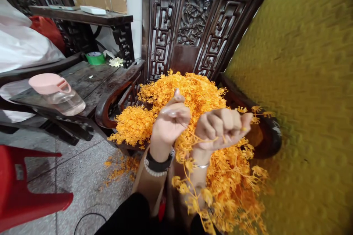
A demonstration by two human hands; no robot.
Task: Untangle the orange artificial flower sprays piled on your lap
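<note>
My right hand [220, 126] is a fist around an orange artificial flower stem [202, 139]. Small orange blossoms stick out past its thumb side, and a branching spray [193, 191] hangs below it over my forearm. Close by on the left, my left hand [172, 119] is closed with curled fingers, palm partly turned up. Whatever lies in those fingers is hidden. Behind both hands, a large heap of orange artificial flowers [190, 88] covers the seat of a carved dark wooden chair [186, 57]. More orange sprays [234, 198] lie below my right hand.
On the left, a dark wooden side table [85, 77] bears a pink-lidded bottle [59, 93] and a roll of green tape [95, 58]. A red plastic stool [30, 198] stands on the floor. Yellow-green textured material [306, 99] fills the right side. Loose sprays [124, 169] lie near the chair's foot.
</note>
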